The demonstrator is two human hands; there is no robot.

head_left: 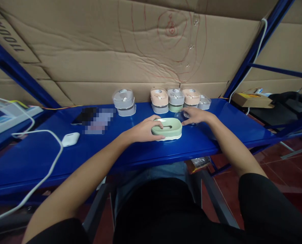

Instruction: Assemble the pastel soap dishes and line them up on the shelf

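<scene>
A light green oval box [175, 126] with a dark slot in its middle rests near the front edge of the blue table. My left hand [147, 129] grips its left end, thumb and fingers around the rim. Just right of the box, my right hand [193, 116] has its thumb and fingers round a clear plastic lid [180, 116], which lies low over the table. Behind the hands, against the cardboard, stand several stacked boxes: a grey one [124, 100], a peach one [159, 98], a grey one on green [175, 97] and another peach one [191, 96].
A small grey box [204, 101] ends the back row. On the left of the blue table [110, 149] lie a white earphone case [71, 139], a dark flat object [84, 116] and a white cable [50, 169]. An open cardboard box [254, 101] sits at the right.
</scene>
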